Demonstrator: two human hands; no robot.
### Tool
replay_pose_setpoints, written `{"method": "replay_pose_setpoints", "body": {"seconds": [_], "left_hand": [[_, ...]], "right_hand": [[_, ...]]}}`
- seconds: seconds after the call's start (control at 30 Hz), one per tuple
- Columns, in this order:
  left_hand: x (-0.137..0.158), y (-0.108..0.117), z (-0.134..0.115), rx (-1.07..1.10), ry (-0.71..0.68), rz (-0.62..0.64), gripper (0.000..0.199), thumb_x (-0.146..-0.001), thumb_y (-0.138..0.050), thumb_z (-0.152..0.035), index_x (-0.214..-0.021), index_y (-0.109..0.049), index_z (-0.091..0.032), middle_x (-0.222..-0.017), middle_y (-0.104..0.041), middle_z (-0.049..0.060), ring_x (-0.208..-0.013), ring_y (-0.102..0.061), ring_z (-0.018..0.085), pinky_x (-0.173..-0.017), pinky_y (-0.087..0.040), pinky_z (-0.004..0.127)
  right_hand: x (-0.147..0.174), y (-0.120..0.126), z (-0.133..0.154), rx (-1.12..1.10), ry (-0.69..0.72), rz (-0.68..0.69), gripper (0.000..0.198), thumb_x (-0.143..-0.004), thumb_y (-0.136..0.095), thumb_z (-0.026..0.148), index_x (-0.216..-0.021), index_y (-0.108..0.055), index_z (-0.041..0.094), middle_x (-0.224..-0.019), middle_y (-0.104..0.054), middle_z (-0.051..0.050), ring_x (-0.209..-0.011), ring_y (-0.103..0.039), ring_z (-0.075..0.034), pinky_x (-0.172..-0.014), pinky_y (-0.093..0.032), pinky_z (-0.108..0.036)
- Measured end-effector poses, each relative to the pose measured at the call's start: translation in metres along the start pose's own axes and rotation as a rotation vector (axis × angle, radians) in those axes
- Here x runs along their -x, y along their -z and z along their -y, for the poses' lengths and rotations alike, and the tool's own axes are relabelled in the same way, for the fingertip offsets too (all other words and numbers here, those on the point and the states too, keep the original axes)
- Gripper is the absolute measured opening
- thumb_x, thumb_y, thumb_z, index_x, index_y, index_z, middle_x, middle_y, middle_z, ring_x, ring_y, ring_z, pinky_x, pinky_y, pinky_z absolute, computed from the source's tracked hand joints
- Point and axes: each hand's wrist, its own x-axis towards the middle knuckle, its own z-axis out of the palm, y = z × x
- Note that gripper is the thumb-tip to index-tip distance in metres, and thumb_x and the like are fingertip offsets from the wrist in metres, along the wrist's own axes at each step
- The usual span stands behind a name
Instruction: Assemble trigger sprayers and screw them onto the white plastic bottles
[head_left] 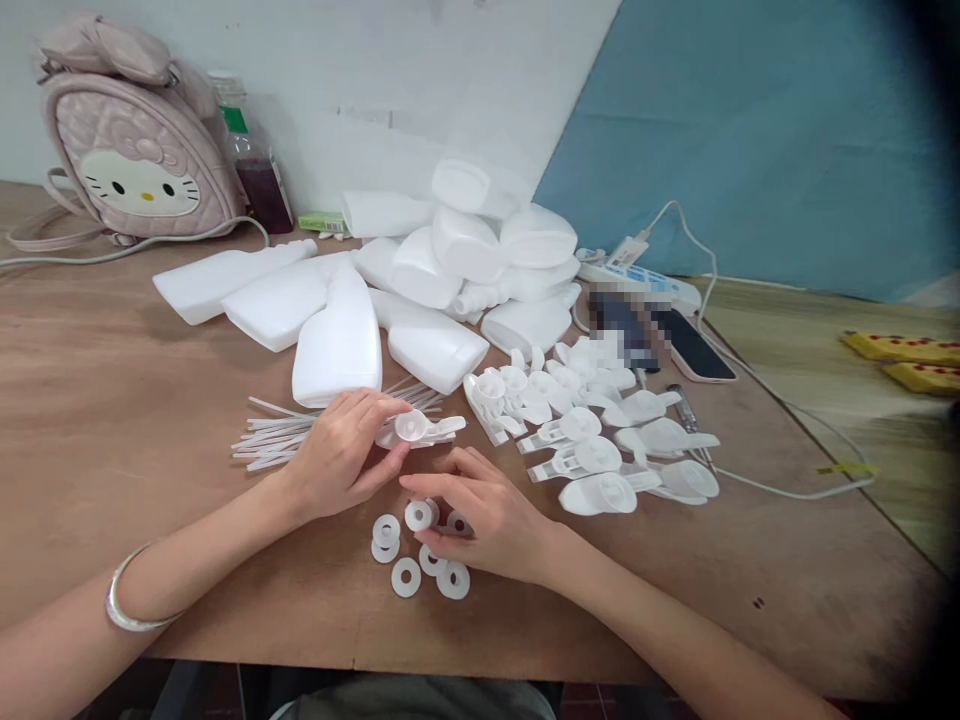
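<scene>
My left hand [341,452] is closed around a white spray trigger head [412,426], its round cup facing up and its lever pointing right. Just to the right and nearer me, my right hand [484,512] has thumb and fingers curled about a white ring washer [418,515]. More flat washers [406,577] lie loose on the table under and beside that hand. Behind my left hand is a bundle of thin clear tubes [274,435]. Several more trigger heads [598,455] are heaped to the right of my hands.
White empty bottles [337,335] are piled at the back of the wooden table [112,430]. A pink bag [142,150] and a bottle of dark drink [259,180] stand back left. Phones [694,345], a power strip [667,285] and white cables lie back right.
</scene>
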Motion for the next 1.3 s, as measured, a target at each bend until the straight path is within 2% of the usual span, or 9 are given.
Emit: {"method": "replay_pose_setpoints", "body": {"seconds": [0.1, 0.27, 0.4, 0.47, 0.57, 0.73, 0.87, 1.03, 1.3], "left_hand": [[0.001, 0.000, 0.000, -0.002, -0.002, -0.007, 0.026, -0.080, -0.050, -0.015, -0.106, -0.045, -0.015, -0.098, -0.060, 0.009, -0.090, -0.055, 0.020, -0.078, -0.042, 0.035], [0.001, 0.000, -0.001, -0.003, 0.000, -0.013, 0.028, -0.079, -0.051, -0.014, -0.106, -0.046, -0.014, -0.098, -0.061, 0.009, -0.090, -0.055, 0.020, -0.079, -0.043, 0.035], [-0.002, 0.007, -0.001, -0.044, -0.024, -0.084, 0.030, -0.078, -0.053, -0.015, -0.108, -0.047, -0.015, -0.100, -0.060, 0.009, -0.092, -0.056, 0.022, -0.078, -0.043, 0.036], [-0.001, 0.018, 0.001, -0.063, -0.008, -0.139, 0.030, -0.078, -0.054, -0.015, -0.108, -0.048, -0.016, -0.100, -0.060, 0.009, -0.093, -0.056, 0.022, -0.079, -0.044, 0.036], [0.009, 0.039, 0.005, -0.150, 0.086, -0.181, 0.022, -0.077, -0.055, -0.014, -0.099, -0.053, -0.018, -0.092, -0.061, 0.007, -0.086, -0.057, 0.021, -0.074, -0.044, 0.034], [0.043, 0.066, 0.011, -0.453, 0.152, -0.003, 0.003, -0.077, -0.057, -0.024, -0.079, -0.059, -0.023, -0.077, -0.064, 0.002, -0.074, -0.055, 0.021, -0.064, -0.036, 0.034], [0.062, 0.073, 0.009, -0.595, 0.203, 0.105, 0.015, -0.083, -0.049, -0.029, -0.078, -0.061, -0.022, -0.080, -0.065, 0.004, -0.076, -0.055, 0.023, -0.065, -0.035, 0.035], [0.068, 0.077, 0.006, -0.673, 0.246, 0.189, 0.022, -0.087, -0.044, -0.031, -0.082, -0.062, -0.020, -0.088, -0.067, 0.005, -0.082, -0.055, 0.024, -0.067, -0.035, 0.036], [0.071, 0.078, 0.008, -0.693, 0.284, 0.261, 0.030, -0.089, -0.035, -0.029, -0.078, -0.062, -0.019, -0.085, -0.067, 0.005, -0.080, -0.056, 0.022, -0.070, -0.034, 0.036]], "right_hand": [[-0.001, 0.006, -0.002, -0.073, -0.033, 0.007, 0.033, -0.075, -0.061, 0.019, -0.107, -0.053, 0.016, -0.064, -0.059, 0.000, -0.068, -0.046, -0.016, -0.062, -0.046, -0.028], [-0.003, 0.013, -0.002, -0.058, -0.052, 0.147, 0.030, -0.074, -0.060, 0.014, -0.104, -0.056, 0.017, -0.076, -0.064, -0.003, -0.074, -0.048, -0.017, -0.067, -0.047, -0.030], [-0.003, 0.015, -0.002, -0.047, -0.062, 0.196, 0.031, -0.074, -0.061, 0.017, -0.105, -0.055, 0.016, -0.084, -0.065, -0.004, -0.079, -0.049, -0.018, -0.072, -0.046, -0.033], [-0.003, 0.017, -0.002, -0.064, -0.067, 0.191, 0.033, -0.076, -0.061, 0.023, -0.107, -0.054, 0.015, -0.086, -0.065, -0.005, -0.080, -0.050, -0.018, -0.071, -0.045, -0.033], [-0.003, 0.018, -0.001, -0.092, -0.039, 0.089, 0.026, -0.079, -0.057, 0.024, -0.103, -0.054, 0.015, -0.085, -0.066, -0.005, -0.076, -0.052, -0.016, -0.068, -0.045, -0.032], [0.000, 0.011, 0.003, -0.017, 0.030, -0.183, 0.016, -0.076, -0.058, 0.014, -0.092, -0.057, 0.018, -0.082, -0.067, -0.002, -0.076, -0.053, -0.016, -0.068, -0.045, -0.031], [0.002, 0.002, 0.004, 0.132, -0.014, -0.335, 0.024, -0.073, -0.057, 0.008, -0.095, -0.056, 0.018, -0.096, -0.066, -0.005, -0.088, -0.055, -0.019, -0.077, -0.045, -0.034], [0.001, 0.000, -0.001, 0.248, -0.120, -0.317, 0.034, -0.076, -0.055, 0.014, -0.109, -0.049, 0.016, -0.117, -0.057, -0.012, -0.110, -0.049, -0.025, -0.088, -0.042, -0.040], [0.001, 0.001, -0.004, 0.276, -0.116, -0.202, 0.040, -0.081, -0.049, 0.019, -0.120, -0.044, 0.013, -0.121, -0.055, -0.012, -0.118, -0.044, -0.024, -0.095, -0.039, -0.041]]}}
